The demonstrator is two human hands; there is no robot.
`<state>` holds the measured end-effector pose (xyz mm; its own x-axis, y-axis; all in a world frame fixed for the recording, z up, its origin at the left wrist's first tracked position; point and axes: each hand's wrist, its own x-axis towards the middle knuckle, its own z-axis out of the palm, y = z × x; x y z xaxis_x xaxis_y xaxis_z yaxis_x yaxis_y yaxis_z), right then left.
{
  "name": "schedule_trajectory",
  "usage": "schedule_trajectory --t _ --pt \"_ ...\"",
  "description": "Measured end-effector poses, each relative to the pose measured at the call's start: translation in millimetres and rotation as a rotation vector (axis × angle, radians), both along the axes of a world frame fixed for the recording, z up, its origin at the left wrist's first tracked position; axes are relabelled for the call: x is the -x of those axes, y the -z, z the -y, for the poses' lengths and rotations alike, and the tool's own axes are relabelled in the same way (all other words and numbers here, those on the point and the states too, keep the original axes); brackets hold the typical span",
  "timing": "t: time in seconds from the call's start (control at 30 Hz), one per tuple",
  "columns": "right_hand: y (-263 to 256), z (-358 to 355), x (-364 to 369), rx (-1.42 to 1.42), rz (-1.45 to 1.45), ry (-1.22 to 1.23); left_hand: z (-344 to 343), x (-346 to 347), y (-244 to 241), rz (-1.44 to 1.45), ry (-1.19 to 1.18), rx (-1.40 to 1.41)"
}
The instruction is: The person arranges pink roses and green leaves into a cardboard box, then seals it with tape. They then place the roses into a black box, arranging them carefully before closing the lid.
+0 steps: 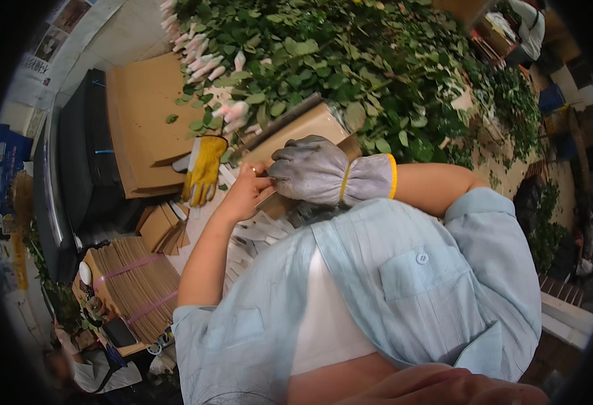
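My bare left hand [250, 190], with a ring on one finger, meets the fingertips of my gloved right hand [306, 169]. The right hand wears a grey work glove with yellow trim, its fingers curled. Both hands are at the near side of a brown cardboard piece [296, 132] with a dark strip [284, 120] along its far edge. Whatever lies between the fingers is hidden. Just left of the hands rests a yellow and grey work glove [204, 169]. Beyond the cardboard lie leafy rose stems [322, 66] and pale pink wrapped flower heads [233, 114].
Flat cardboard sheets [147, 121] lean beside a black container [84, 162] at left. Nearer, a strapped cardboard stack [134, 288] has a phone [119, 331] beside it. White strips [256, 233] lie before my body. Other people [104, 372] are at the bottom left and top right.
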<state>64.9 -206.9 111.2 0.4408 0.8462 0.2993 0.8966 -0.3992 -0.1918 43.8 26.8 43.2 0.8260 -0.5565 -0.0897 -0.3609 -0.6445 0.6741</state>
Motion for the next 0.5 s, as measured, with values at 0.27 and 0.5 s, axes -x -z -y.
schedule_trajectory --t 0.27,0.5 --pt "40.0 -6.9 -50.4 0.099 -0.088 -0.055 42.4 37.5 4.6 0.258 -0.291 0.0" --pt "22.0 50.2 -68.4 0.049 -0.062 -0.207 58.8 37.5 3.6 0.225 -0.403 -0.061"
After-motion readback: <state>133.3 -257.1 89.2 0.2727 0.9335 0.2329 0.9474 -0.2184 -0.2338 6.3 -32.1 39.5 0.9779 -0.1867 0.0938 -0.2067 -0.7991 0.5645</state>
